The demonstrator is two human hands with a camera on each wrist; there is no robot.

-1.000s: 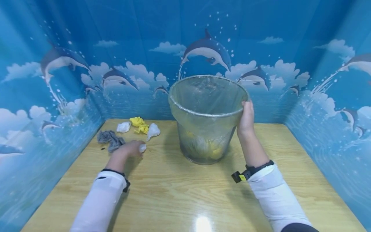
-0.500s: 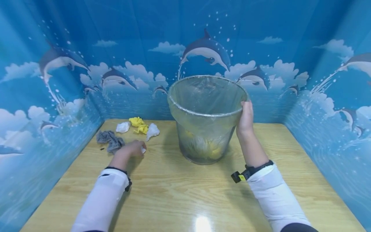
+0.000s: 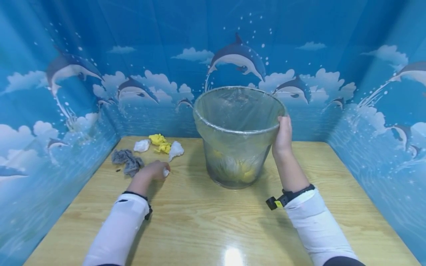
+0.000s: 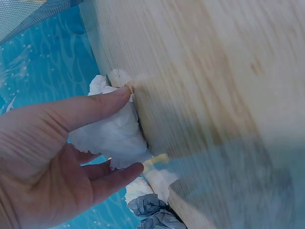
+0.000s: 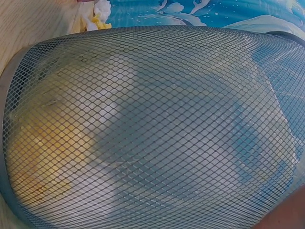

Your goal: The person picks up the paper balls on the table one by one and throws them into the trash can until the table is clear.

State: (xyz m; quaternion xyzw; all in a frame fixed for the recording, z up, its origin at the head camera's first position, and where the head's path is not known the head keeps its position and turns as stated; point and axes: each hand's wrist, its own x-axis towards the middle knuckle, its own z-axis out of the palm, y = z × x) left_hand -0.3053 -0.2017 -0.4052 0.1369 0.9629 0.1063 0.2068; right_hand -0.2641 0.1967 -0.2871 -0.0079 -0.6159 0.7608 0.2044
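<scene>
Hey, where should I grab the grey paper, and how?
Probably pinch the grey paper across its middle, from above: it's an elongated, loose-looking crumple lying on the table with its top exposed. The left hand is close by on its near right side, but pinches a white paper, so free that hand first.

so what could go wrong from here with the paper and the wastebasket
The white crumpled paper could slip from the left hand before it clears the table.
The left hand is close to the gray crumpled paper and might brush it aside.
The right hand holds the mesh wastebasket high on one side, so a hard pull may tip it.
</scene>
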